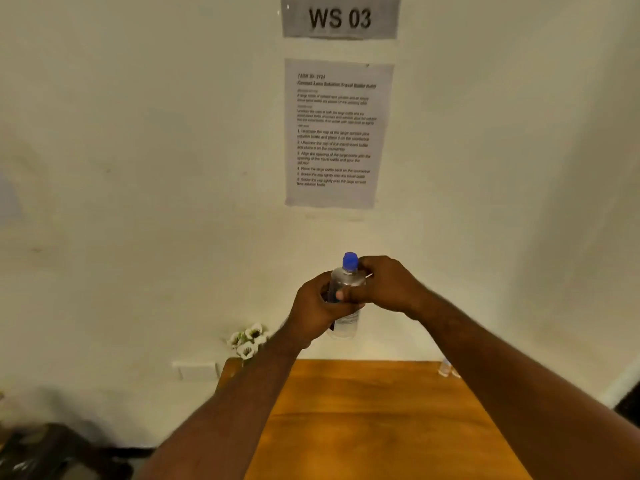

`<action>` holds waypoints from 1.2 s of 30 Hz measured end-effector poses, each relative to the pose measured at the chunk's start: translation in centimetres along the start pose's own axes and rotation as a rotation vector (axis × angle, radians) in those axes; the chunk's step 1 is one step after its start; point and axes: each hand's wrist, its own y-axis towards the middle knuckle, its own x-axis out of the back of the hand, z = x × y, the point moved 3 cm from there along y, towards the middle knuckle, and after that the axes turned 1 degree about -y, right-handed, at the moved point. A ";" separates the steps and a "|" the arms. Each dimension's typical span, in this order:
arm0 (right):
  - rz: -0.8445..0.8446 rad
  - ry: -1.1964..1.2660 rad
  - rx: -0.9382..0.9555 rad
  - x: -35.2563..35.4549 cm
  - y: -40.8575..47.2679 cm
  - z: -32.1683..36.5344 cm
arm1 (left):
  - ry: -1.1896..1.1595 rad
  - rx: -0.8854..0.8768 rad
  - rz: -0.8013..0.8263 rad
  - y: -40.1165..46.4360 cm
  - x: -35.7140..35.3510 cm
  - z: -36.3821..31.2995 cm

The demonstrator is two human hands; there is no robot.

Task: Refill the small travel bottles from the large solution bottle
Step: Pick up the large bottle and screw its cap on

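The large solution bottle is clear with a blue cap and is held upright in the air above the far edge of the wooden table. My left hand grips its body from the left. My right hand is wrapped round its upper part just under the cap, thumb across the front. Small clear travel bottles stand at the table's far right corner, blurred and partly hidden by my right arm.
White flowers sit at the table's far left corner. A white wall with an instruction sheet and a "WS 03" sign stands right behind the table. Dark clutter lies on the floor at lower left.
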 end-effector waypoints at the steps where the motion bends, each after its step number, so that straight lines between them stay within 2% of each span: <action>1: -0.001 0.008 -0.002 -1.2 0.2 -0.5 | 0.008 0.011 0.002 -0.3 0.4 1.1; 6: -0.023 -0.008 -0.023 -8.3 2.0 -3.8 | 0.112 0.085 -0.028 -2.6 2.4 7.3; 11: 0.025 0.014 -0.098 -16.1 4.0 -7.5 | 0.380 0.309 -0.172 -7.0 6.4 15.0; 19: 0.159 0.004 -0.142 -26.3 8.1 -12.2 | 0.804 0.443 -0.252 -11.8 12.1 22.7; 26: 0.223 -0.024 -0.182 -32.0 9.9 -16.1 | 0.906 0.539 -0.207 -12.8 13.1 27.6; 36: 0.173 0.034 -0.195 -33.3 9.9 -18.1 | 0.939 0.565 -0.162 -11.5 12.3 29.5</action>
